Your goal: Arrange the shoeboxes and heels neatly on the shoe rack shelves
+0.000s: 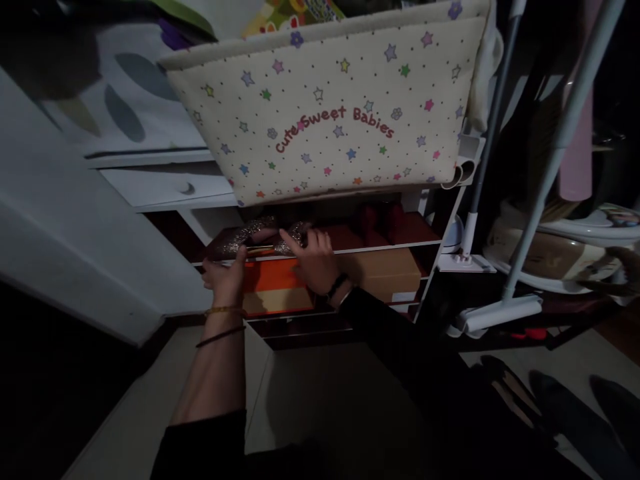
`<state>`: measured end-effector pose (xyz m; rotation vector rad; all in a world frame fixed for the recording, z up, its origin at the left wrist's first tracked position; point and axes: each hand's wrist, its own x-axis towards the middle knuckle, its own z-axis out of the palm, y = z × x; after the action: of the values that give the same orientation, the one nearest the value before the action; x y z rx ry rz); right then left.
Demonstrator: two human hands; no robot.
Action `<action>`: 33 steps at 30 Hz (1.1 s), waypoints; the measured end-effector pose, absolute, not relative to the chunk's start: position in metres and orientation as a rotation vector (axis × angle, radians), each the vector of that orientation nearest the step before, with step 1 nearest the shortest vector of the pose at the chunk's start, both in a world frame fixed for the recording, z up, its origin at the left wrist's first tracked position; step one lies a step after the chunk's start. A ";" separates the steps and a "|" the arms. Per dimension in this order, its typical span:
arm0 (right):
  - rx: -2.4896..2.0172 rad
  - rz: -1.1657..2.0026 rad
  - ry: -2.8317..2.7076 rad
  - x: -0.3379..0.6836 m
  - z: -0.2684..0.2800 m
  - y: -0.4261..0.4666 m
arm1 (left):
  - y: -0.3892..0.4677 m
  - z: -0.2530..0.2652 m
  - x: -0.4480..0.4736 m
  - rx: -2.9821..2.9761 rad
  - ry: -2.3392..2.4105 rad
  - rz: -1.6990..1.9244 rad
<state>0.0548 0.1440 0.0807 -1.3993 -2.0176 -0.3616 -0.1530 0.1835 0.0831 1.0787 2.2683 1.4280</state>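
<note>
Reaching into the white-framed rack with dark red shelf boards (pixel 430 287), we have both hands at a pair of glittery, sparkling shoes on its upper shelf, towards the left end of the front edge. Our left hand (pixel 225 273), with two thin bands on its wrist, is at the left glittery shoe (pixel 245 232), near the shelf's front left corner; its thumb points up beside the shoe and its fingers bend at the front edge, though we cannot tell whether they close around it. Our right hand (pixel 317 263), a dark band at its wrist, has its fingers bent over the right glittery shoe (pixel 300 231), the index finger stretched towards the left one; the hand hides part of the shoe, so we cannot tell how firmly it grips. Between our hands, along the front edge, runs a slim gold-coloured piece (pixel 261 249). Towards the shelf's right end stand shiny deep red shoes (pixel 369 223), well apart from our hands. Below that shelf, an orange box with a tan lower front (pixel 273 273) sits left of a plain brown cardboard box (pixel 385 273), partly behind our right hand and wrist. Above, a cream fabric bin printed with coloured stars and "Cute Sweet Babies" (pixel 350 157) overhangs the shelf, and a white drawer with a crescent-shaped pull (pixel 165 187) shows at its left.
</note>
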 end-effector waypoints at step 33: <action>-1.265 0.418 -1.367 0.077 0.058 0.201 | 0.233 0.061 -0.105 2.040 1.600 1.682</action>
<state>0.0769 0.2011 0.0579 -1.2647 -1.3670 0.4178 -0.1051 0.2333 0.0610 2.0399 1.5999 1.6822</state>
